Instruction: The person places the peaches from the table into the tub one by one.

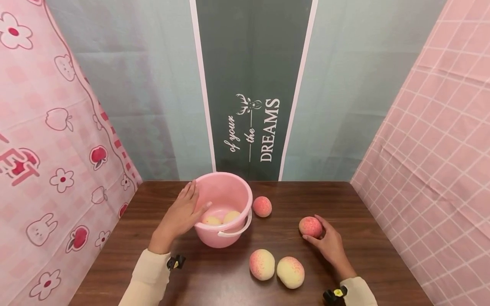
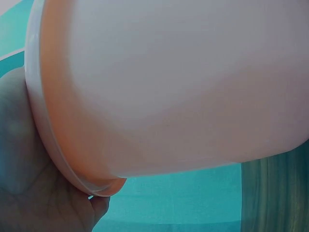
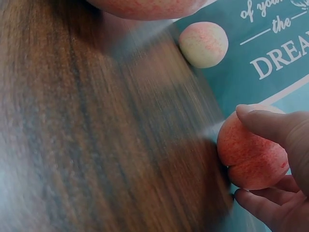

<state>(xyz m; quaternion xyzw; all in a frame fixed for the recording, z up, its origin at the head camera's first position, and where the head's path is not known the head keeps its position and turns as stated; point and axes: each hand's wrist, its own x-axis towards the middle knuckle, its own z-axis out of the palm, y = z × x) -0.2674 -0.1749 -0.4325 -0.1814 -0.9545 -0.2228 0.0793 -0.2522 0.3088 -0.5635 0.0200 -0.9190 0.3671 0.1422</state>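
Note:
A pink bucket point(image 1: 220, 240) with a white handle stands on the table, two pale peaches point(image 1: 231, 216) visible inside it. My left hand point(image 1: 179, 214) rests against the left side of its rim with straight fingers, the thumb reaching over the opening. In the left wrist view the palm lies along the rim of the bucket point(image 2: 169, 96). To the right, my right hand point(image 1: 331, 244) holds a red peach point(image 1: 311, 227) between thumb and fingers. The right wrist view shows that peach point(image 3: 253, 150) at the table, the thumb on its upper side.
Another red peach point(image 1: 262, 206) lies just right of the bucket. Nearer the front are two cream-and-pink peaches point(image 1: 262, 264), side by side on the brown wooden table point(image 1: 214, 280). Printed cloths hang behind and on both sides, including a pink gridded cloth point(image 1: 428, 127).

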